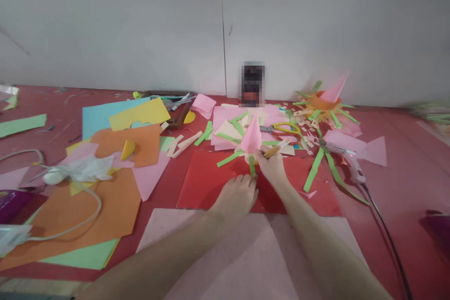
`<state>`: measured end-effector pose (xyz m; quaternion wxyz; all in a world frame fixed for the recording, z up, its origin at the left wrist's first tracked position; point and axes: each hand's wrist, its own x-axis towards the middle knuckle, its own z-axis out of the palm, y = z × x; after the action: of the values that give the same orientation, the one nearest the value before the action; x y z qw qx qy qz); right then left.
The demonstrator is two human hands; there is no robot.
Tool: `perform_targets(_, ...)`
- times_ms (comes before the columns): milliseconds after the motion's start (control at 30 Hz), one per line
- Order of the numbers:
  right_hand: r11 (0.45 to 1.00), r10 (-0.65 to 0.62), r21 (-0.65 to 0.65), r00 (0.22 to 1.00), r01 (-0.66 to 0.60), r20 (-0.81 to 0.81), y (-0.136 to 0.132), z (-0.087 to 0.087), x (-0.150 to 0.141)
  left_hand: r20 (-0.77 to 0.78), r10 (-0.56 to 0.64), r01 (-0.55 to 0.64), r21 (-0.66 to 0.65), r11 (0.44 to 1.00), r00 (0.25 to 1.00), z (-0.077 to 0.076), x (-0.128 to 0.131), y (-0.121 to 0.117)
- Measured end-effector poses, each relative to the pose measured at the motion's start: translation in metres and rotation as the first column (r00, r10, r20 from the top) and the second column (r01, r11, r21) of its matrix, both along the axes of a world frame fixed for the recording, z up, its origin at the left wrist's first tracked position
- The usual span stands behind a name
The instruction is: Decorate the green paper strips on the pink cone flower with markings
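Observation:
A pink paper cone (pixel 251 137) with green paper strips spread around its base stands over a red sheet (pixel 207 178). My left hand (pixel 236 193) is closed at the near end of one green paper strip (pixel 251 163); the exact pinch is partly hidden. Close beside the cone's base, my right hand (pixel 272 167) grips a yellow pen-like stick (pixel 272 151) that points up and right. Behind that hand lie scissors (pixel 286 127) with yellow and red handles, on top of paper pieces.
To the right lie a hot glue gun (pixel 356 168) with a black cord and a similar orange paper piece with a pink cone (pixel 335 89). Orange sheets (pixel 116 206), a white cable (pixel 96 213) and a yellow sheet (pixel 140 115) cover the left. A wall (pixel 140 23) rises behind.

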<state>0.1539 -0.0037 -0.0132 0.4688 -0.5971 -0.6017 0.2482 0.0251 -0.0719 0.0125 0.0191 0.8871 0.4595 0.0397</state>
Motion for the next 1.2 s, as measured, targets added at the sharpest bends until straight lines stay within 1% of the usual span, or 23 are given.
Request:
perform_targets(100, 1.0, -0.014, -0.013, 1.0, 0.014, 0.026, 0.0, 0.001, 0.0, -0.001, 0.017, -0.017, 0.003, 1.0, 1.0, -0.003, 0.001, -0.002)
perform_targets(300, 0.999, -0.037, -0.037, 0.999, 0.037, -0.015, -0.004, 0.001, 0.001, -0.073, 0.114, -0.111, 0.041, 0.993, 0.991, -0.003, 0.003, -0.007)
perform_targets(500, 0.999, -0.03, -0.034, 0.998, 0.029, -0.047, -0.011, 0.001, 0.002, -0.101, 0.083, -0.08, 0.028, 0.996, 0.991, 0.001, 0.002, -0.007)
perform_targets(600, 0.999, -0.001, -0.038, 0.999, -0.001, -0.054, -0.012, 0.002, 0.001, -0.115, 0.087, -0.086, 0.017, 0.996, 0.99, 0.0, 0.001, -0.006)
perform_targets(800, 0.998, 0.054, -0.035, 0.998, -0.055, -0.029, -0.009, 0.005, 0.001, -0.071, 0.039, -0.038, 0.007, 0.999, 0.997, -0.002, -0.003, -0.005)
perform_targets(967, 0.999, 0.03, -0.01, 0.999, -0.03, 0.022, -0.009, 0.004, -0.001, -0.05, 0.026, -0.025, 0.02, 1.0, 0.998, -0.004, -0.004, -0.003)
perform_targets(1133, 0.999, 0.032, -0.043, 0.999, -0.032, -0.003, -0.01, 0.002, 0.0, -0.045, 0.01, -0.009, 0.017, 1.0, 0.999, -0.006, -0.006, -0.001)
perform_targets(1200, 0.999, 0.029, -0.029, 0.999, -0.029, 0.012, -0.01, 0.001, 0.0, -0.035, 0.012, -0.012, 0.001, 1.0, 0.999, -0.006, -0.006, -0.001)
